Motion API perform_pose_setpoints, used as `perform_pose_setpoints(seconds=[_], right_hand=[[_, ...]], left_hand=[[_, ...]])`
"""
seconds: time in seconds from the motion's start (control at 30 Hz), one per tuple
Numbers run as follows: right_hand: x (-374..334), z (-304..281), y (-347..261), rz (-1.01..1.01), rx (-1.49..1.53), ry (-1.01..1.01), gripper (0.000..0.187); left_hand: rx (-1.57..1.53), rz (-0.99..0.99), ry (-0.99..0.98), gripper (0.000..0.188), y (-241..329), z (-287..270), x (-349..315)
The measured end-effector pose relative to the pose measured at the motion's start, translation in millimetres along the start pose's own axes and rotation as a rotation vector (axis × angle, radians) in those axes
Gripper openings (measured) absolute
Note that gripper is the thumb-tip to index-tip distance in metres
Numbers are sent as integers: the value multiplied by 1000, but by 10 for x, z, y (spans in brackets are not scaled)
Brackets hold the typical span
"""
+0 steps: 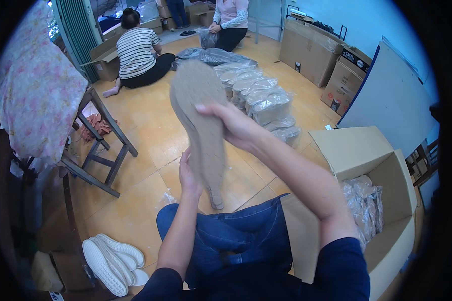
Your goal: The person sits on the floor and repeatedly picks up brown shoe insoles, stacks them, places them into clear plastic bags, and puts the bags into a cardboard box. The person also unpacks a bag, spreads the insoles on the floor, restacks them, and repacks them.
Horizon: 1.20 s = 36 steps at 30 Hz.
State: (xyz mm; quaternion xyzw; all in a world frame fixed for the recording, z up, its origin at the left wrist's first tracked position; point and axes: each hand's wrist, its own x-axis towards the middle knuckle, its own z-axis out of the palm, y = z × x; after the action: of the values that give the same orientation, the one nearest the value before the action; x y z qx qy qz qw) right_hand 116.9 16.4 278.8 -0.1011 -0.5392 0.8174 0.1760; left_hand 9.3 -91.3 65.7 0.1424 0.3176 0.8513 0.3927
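Above blue-denim lap point(253, 228): right hand point(235, 125) grips tan sole-shaped slab point(198, 100); left hand point(188, 176), closure unclear, presumably steadies lower length.

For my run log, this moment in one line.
left hand: touching brown sole-shaped item; right hand: gripping it; nearby: open carton, white soles

Passage: open floor point(153, 168) between wooden stool point(113, 123) and left hand point(188, 176).
Obstacles: bagged stacks point(266, 98), ahead; open carton point(394, 190), right.

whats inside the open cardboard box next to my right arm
Plastic-wrapped bundles show in the open cardboard box. What lies beneath them, or behind the right arm, is covered and can't be seen.
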Motion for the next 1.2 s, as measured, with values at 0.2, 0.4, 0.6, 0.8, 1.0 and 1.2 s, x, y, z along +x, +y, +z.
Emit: perform_pose_setpoints(seconds=[0.2,0.4,0.6,0.8,1.0,1.2], right_hand=[[-1040,-340,281,187,-177,48,66],[-1461,-782,461,-103,-377,73,57],[-1431,-953,447,25,-437,40,68],[-1443,-1048,262,216,-314,252,83],[-1438,-1030,305,81,-403,81,57],[-1390,-1130,264,-180,-206,320,39]], left_hand=[[-299,-119,-289,70,-195,1011,-934],[-100,-232,-357,70,-490,1284,-1094],[105,-212,-225,69,-659,1199,-970],[138,-85,-92,66,-711,1244,-882],[49,-70,-127,65,-675,1397,-895],[2,-29,-94,65,-696,1342,-931]])
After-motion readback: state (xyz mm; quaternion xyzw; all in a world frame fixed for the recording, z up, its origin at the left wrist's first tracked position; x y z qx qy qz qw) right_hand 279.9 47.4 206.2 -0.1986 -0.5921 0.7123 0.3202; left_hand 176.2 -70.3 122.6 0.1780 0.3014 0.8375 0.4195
